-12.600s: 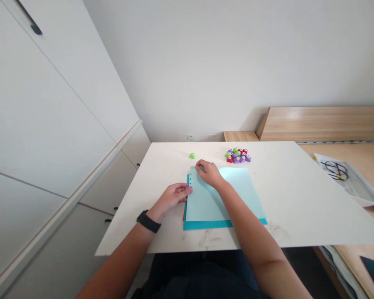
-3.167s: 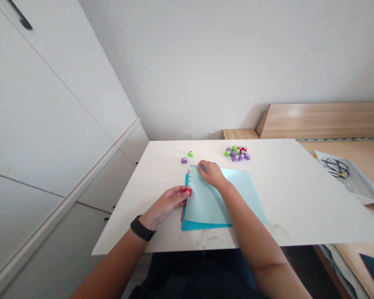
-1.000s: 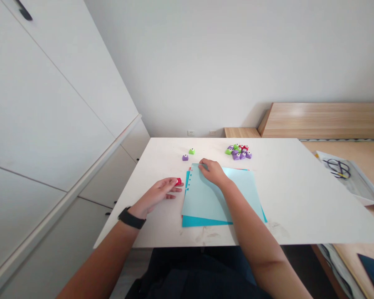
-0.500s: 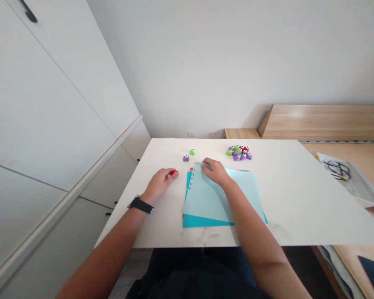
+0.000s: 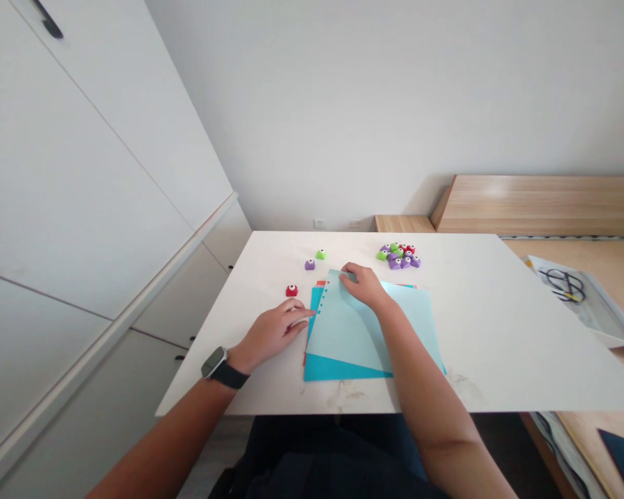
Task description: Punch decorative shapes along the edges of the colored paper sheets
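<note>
Half a second ago our left hand (image 5: 276, 329) had the red one-eyed piece (image 5: 291, 291); now the piece stands alone on the tabletop (image 5: 499, 333), and the pale blue sheet (image 5: 343, 333) has turned slightly clockwise. Taking that sheet as our dial, we begin at the left: a dark-strapped watch (image 5: 214, 362) sits on our wrist, and the left hand lies at nine o'clock, released, its fingers loosely extended. Its fingertips reach the sheet's edge, though we cannot be sure how firmly they touch. Our red piece is at ten o'clock, a purple piece (image 5: 310, 265) between ten and eleven, a green piece (image 5: 321, 254) near eleven. Small holes line the sheet's left edge, from nine towards eleven. Beneath it a teal sheet (image 5: 335, 371) shows mainly from seven to six. At the eleven o'clock corner our right hand (image 5: 344, 275) pinches the pale sheet. A cluster of red, green and purple pieces (image 5: 399, 256) sits at one o'clock.
</note>
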`<state>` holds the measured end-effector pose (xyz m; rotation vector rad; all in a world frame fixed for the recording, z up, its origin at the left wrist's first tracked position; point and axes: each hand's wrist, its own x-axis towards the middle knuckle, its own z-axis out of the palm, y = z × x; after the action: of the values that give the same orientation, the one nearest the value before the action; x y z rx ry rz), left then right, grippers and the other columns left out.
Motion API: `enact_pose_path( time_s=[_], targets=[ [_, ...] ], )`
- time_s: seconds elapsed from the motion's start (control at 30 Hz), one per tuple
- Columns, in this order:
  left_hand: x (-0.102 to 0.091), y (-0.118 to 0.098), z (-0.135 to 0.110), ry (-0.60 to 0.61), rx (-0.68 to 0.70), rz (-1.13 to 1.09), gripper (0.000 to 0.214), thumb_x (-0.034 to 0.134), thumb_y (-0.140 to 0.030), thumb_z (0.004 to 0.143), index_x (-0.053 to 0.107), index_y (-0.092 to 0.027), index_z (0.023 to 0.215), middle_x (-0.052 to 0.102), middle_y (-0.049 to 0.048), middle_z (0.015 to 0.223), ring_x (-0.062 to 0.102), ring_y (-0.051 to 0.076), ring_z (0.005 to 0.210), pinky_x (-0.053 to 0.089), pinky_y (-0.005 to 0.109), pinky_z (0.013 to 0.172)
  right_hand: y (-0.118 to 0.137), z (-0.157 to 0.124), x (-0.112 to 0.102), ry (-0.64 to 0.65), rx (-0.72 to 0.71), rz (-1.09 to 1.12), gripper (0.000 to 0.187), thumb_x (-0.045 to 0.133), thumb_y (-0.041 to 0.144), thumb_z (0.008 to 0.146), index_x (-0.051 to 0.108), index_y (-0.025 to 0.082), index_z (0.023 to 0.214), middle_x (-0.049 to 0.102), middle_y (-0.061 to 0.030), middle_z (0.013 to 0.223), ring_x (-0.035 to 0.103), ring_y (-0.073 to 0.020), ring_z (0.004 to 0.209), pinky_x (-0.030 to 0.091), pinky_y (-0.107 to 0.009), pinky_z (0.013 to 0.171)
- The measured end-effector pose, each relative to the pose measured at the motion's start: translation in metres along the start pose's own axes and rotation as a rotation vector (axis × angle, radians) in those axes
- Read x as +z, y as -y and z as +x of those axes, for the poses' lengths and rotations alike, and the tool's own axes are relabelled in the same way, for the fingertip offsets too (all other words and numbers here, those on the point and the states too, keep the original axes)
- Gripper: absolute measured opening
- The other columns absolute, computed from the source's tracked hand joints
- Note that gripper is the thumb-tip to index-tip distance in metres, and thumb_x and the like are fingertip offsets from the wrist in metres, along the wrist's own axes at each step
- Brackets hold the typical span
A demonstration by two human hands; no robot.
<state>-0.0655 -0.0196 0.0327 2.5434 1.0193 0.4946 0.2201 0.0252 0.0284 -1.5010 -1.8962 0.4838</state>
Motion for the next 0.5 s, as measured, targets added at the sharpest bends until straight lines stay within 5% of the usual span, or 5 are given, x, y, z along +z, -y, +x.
enact_pose_path(
  time_s=[0.23, 0.5],
  targets=[
    [0.003, 0.004, 0.002, 0.075, -0.030, 0.013, 0.031, 0.047, -0.038, 0.101, 0.072, -0.034, 0.120, 0.065, 0.0038, 0.116, 0.064, 0.021, 0.098, 0.050, 0.031, 0.088, -0.001, 0.000, -0.004, 0.026, 0.017, 0.004, 0.016, 0.054, 0.031, 0.090, 0.067, 0.022, 0.093, 0.069, -0.0008, 0.084, 0.056, -0.0159, 0.070, 0.038, -0.025, 0.069],
    [0.006, 0.010, 0.008, 0.031, -0.070, 0.021, 0.033, 0.048, -0.045, 0.100, 0.072, -0.032, 0.120, 0.067, 0.0047, 0.119, 0.065, 0.023, 0.103, 0.049, 0.035, 0.092, -0.016, 0.001, -0.009, 0.103, 0.083, -0.003, 0.016, 0.056, 0.034, 0.089, 0.066, 0.022, 0.090, 0.070, -0.0011, 0.088, 0.058, -0.0167, 0.078, 0.039, -0.025, 0.072]
  ],
)
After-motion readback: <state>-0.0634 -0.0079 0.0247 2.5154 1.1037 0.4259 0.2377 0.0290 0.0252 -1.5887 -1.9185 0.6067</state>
